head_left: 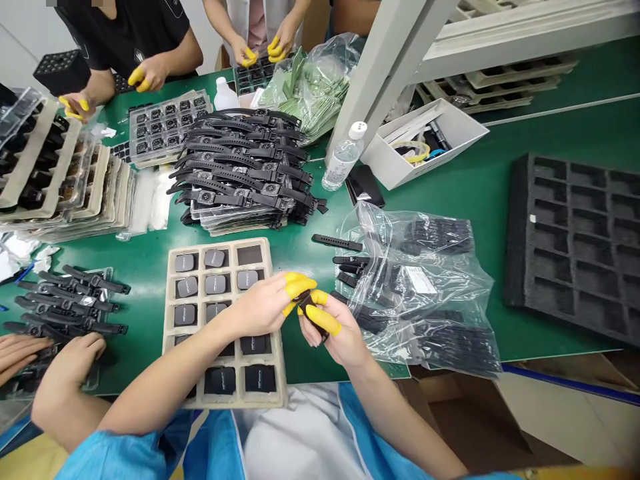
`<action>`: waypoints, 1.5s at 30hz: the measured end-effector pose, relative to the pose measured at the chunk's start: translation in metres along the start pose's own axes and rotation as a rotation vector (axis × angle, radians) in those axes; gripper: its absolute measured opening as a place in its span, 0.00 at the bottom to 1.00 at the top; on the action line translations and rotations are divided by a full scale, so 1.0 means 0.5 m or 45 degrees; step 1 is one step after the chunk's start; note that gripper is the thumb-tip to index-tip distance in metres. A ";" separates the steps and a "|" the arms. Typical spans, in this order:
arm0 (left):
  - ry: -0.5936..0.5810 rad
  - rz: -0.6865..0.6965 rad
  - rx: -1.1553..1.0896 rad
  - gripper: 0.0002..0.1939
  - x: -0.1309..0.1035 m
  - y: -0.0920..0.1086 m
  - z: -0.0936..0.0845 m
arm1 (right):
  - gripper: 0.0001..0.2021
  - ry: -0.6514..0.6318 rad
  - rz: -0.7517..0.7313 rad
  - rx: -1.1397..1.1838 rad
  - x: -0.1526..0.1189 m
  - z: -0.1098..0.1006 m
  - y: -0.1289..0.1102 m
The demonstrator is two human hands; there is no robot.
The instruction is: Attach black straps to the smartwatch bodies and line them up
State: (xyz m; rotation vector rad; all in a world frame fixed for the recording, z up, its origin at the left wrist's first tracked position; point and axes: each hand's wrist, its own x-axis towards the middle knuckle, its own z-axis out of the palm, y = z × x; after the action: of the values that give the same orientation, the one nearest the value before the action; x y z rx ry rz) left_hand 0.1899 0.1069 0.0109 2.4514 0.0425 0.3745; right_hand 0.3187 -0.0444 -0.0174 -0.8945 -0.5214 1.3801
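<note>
Both my hands meet over the green table, just right of a beige tray (277, 333) whose compartments hold dark square watch bodies; one at the back right holds none. My right hand (337, 323), with yellow finger covers, grips a small dark watch piece (314, 317). The fingers of my left hand (273, 300), also in yellow covers, pinch the upper end of that piece. What lies between the fingertips is partly hidden. Loose black straps (337, 242) and a clear plastic bag (425, 287) of black straps lie to the right.
Behind the tray stands a pile of strapped watches (245, 167). A water bottle (345, 157), a white box (425, 143) and a grey post (383, 73) are further back. A black foam tray (575, 247) sits at right. Other people's hands work at left (75, 360) and across the table (150, 73).
</note>
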 end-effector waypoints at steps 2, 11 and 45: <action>0.057 0.018 0.039 0.20 -0.004 -0.001 0.002 | 0.15 0.020 -0.007 0.026 0.005 0.004 0.002; 0.210 -0.037 0.000 0.22 -0.008 0.003 -0.007 | 0.13 0.113 -0.069 0.167 0.009 0.016 -0.021; -0.050 -0.041 0.144 0.20 -0.001 0.023 -0.030 | 0.16 0.113 0.071 0.283 0.002 0.044 -0.037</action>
State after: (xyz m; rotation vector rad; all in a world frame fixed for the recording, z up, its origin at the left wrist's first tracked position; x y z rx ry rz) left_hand 0.1843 0.1067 0.0290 2.5661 0.0885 0.3175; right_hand 0.3131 -0.0374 0.0097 -0.7895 -0.2705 1.4109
